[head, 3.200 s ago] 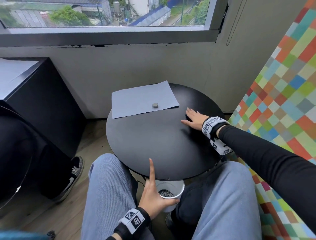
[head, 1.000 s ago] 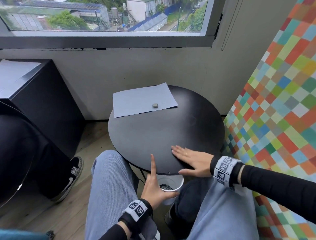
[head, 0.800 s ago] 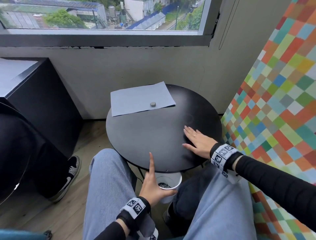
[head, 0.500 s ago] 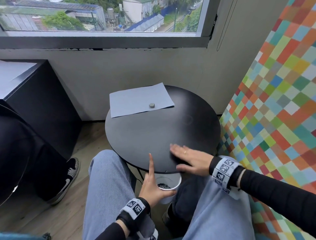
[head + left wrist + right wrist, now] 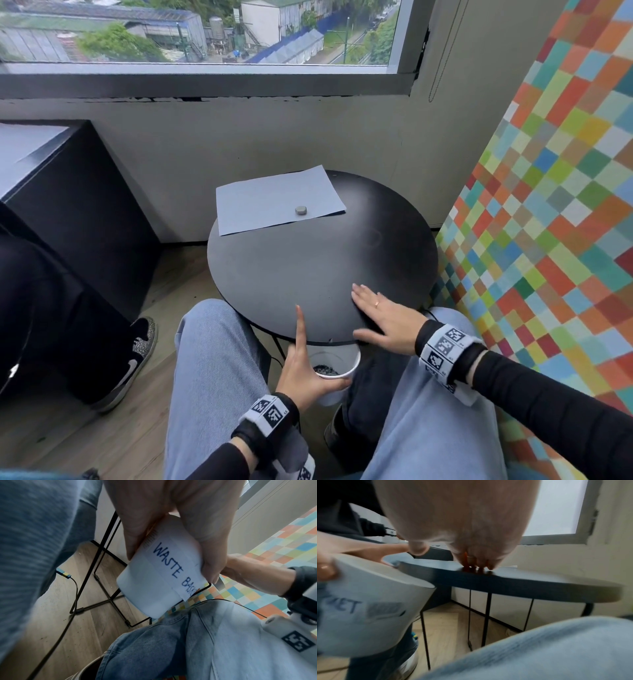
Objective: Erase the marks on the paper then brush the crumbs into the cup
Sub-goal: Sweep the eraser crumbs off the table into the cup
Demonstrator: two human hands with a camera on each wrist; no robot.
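The bench [image 5: 308, 267] edge hides the far part of the cup [image 5: 346, 366] rim at 6 o'clock. The cup's label [image 5: 173, 566] is cut short by the left hand [image 5: 171, 507]. The right wrist view is blurred. Any marks on the paper [image 5: 274, 202] are too faint to tell.

White cup [image 5: 337, 375] is sitting below the table edge, holding dark crumbs [image 5: 325, 370]; paper [image 5: 275, 200] is lying flat, eraser [image 5: 301, 210] resting on it.
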